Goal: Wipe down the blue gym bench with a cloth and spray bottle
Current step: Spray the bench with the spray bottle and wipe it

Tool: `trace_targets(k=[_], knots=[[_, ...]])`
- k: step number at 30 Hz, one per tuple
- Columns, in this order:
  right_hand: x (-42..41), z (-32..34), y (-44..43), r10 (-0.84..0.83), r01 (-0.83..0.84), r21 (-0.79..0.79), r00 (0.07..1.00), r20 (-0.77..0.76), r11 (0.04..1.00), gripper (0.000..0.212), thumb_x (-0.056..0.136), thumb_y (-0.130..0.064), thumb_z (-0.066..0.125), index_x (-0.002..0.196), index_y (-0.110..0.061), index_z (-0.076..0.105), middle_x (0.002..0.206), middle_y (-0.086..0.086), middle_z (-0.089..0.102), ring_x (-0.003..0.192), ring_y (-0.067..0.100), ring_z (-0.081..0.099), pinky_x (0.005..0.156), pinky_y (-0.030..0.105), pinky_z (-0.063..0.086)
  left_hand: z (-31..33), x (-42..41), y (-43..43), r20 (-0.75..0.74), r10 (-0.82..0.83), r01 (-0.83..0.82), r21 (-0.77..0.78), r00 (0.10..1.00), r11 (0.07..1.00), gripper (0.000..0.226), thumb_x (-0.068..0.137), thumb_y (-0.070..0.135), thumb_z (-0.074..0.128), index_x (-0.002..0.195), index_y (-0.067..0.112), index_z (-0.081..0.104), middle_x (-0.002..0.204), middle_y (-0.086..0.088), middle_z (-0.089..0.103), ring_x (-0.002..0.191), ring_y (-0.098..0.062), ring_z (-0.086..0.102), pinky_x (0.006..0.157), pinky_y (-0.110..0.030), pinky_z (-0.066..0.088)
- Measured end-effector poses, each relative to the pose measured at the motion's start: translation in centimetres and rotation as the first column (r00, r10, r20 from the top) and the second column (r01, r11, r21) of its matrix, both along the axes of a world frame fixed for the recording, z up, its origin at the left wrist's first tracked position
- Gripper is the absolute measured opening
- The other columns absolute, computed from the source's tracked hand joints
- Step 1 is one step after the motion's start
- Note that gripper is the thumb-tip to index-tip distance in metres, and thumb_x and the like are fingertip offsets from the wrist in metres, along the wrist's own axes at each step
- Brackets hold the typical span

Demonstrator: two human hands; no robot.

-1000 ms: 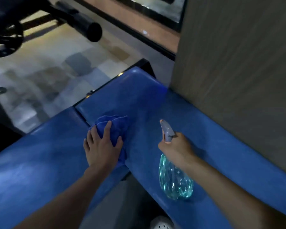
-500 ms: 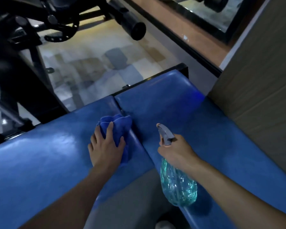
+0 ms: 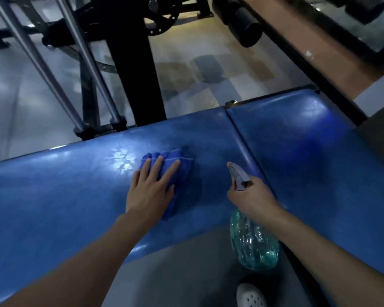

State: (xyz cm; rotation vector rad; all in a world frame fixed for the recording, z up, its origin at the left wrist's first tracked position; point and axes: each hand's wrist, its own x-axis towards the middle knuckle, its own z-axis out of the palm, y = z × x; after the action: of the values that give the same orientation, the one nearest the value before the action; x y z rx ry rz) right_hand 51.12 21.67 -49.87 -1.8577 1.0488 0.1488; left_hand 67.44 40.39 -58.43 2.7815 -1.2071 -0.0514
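While the left hand (image 3: pixel 150 191) lies flat, fingers straight, pressing the cloth (image 3: pixel 182 160) onto the bench (image 3: pixel 53 185) left of its seam (image 3: pixel 242 140), the right hand (image 3: pixel 251 198) curls round the neck of the bottle (image 3: pixel 253 242), held over the near edge. Behind the bench, a black post (image 3: pixel 140 74) and slanted silver bars (image 3: pixel 93 69) stand close against its far edge, with a black roller (image 3: pixel 244 29) farther right. A white shoe (image 3: pixel 251 295) shows below the bottle.

Spray bottle (image 3: pixel 253 247) neck within right hand (image 3: pixel 251 199); shoe (image 3: pixel 249 295) half off-frame.
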Motion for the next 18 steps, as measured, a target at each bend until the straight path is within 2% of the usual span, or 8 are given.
trace_targets(k=[3, 6, 9, 10, 12, 14, 16, 18], knots=[[1.2, 0.5, 2.1, 0.082, -0.084, 0.036, 0.996, 0.036, 0.996, 0.067, 0.082, -0.011, 0.049, 0.131, -0.056, 0.044, 0.075, 0.001, 0.046, 0.062, 0.015, 0.043, 0.06, 0.03, 0.038, 0.1, 0.5, 1.8, -0.06, 0.054, -0.054, 0.012, 0.997, 0.998, 0.056, 0.097, 0.042, 0.048, 0.151, 0.036, 0.036, 0.16, -0.011, 0.031, 0.148, -0.037, 0.025, 0.116, -0.05, 0.027], [2.6, 0.8, 4.6, 0.146, -0.146, 0.004, 0.989, 0.023, 0.989, 0.051, 0.082, -0.011, 0.052, 0.121, -0.043, 0.056, 0.078, 0.009, 0.055, 0.064, 0.016, 0.045, 0.061, 0.03, 0.04, 0.3, 1.2, 5.0, -0.059, 0.174, -0.174, 0.014, 0.983, 0.985, 0.06, 0.094, 0.052, 0.037, 0.15, 0.032, 0.041, 0.159, -0.012, 0.031, 0.148, -0.039, 0.024, 0.116, -0.049, 0.024], [3.7, 0.9, 7.1, 0.178, -0.178, -0.044, 0.984, -0.003, 0.983, 0.036, 0.076, -0.01, 0.052, 0.071, -0.045, 0.057, 0.062, 0.002, 0.044, 0.058, 0.018, 0.039, 0.058, 0.032, 0.035, 0.2, 2.4, 9.4, -0.055, 0.29, -0.29, 0.008, 0.955, 0.957, 0.062, 0.091, 0.054, 0.038, 0.147, 0.027, 0.047, 0.153, -0.017, 0.039, 0.141, -0.045, 0.032, 0.11, -0.054, 0.03], [4.0, 0.8, 7.8, 0.187, -0.188, -0.064, 0.982, -0.022, 0.98, 0.036, 0.075, -0.01, 0.051, 0.064, -0.043, 0.053, 0.061, -0.001, 0.041, 0.058, 0.019, 0.038, 0.058, 0.032, 0.034, 0.0, 2.9, 11.0, -0.051, 0.332, -0.332, 0.015, 0.942, 0.943, 0.059, 0.093, 0.051, 0.045, 0.147, 0.027, 0.046, 0.153, -0.018, 0.038, 0.141, -0.045, 0.031, 0.109, -0.055, 0.03], [4.6, 0.6, 9.2, 0.196, -0.2, -0.073, 0.979, -0.049, 0.977, 0.029, 0.075, -0.013, 0.049, 0.081, -0.04, 0.057, 0.066, -0.001, 0.044, 0.06, 0.019, 0.041, 0.06, 0.033, 0.036, 0.0, 3.5, 14.1, -0.056, 0.424, -0.424, 0.017, 0.904, 0.905, 0.06, 0.093, 0.045, 0.058, 0.149, 0.027, 0.045, 0.154, -0.019, 0.035, 0.142, -0.046, 0.028, 0.11, -0.057, 0.029], [5.3, 0.9, 10.6, 0.208, -0.209, -0.02, 0.977, -0.045, 0.978, 0.036, 0.073, -0.015, 0.047, 0.098, -0.039, 0.058, 0.069, -0.001, 0.044, 0.062, 0.018, 0.04, 0.061, 0.034, 0.036, 0.1, 4.1, 17.0, -0.054, 0.488, -0.488, 0.014, 0.871, 0.873, 0.062, 0.092, 0.047, 0.059, 0.149, 0.026, 0.044, 0.154, -0.019, 0.035, 0.142, -0.045, 0.027, 0.109, -0.059, 0.03], [6.0, 1.0, 12.1, 0.237, -0.237, 0.029, 0.971, -0.021, 0.971, 0.038, 0.07, -0.013, 0.047, 0.087, -0.044, 0.059, 0.07, -0.002, 0.042, 0.063, 0.018, 0.038, 0.062, 0.034, 0.034, 0.2, 4.6, 19.6, -0.045, 0.518, -0.518, 0.018, 0.854, 0.855, 0.065, 0.091, 0.056, 0.044, 0.148, 0.026, 0.044, 0.152, -0.02, 0.035, 0.141, -0.045, 0.028, 0.107, -0.06, 0.031], [7.0, 1.0, 13.6, 0.264, -0.263, 0.034, 0.964, -0.029, 0.964, 0.027, 0.07, -0.01, 0.049, 0.075, -0.034, 0.059, 0.07, -0.002, 0.044, 0.064, 0.019, 0.038, 0.063, 0.033, 0.033, 0.4, 4.9, 21.8, -0.051, 0.535, -0.535, 0.021, 0.843, 0.845, 0.074, 0.086, 0.063, 0.031, 0.148, 0.025, 0.044, 0.15, -0.02, 0.036, 0.139, -0.045, 0.03, 0.105, -0.061, 0.033]])
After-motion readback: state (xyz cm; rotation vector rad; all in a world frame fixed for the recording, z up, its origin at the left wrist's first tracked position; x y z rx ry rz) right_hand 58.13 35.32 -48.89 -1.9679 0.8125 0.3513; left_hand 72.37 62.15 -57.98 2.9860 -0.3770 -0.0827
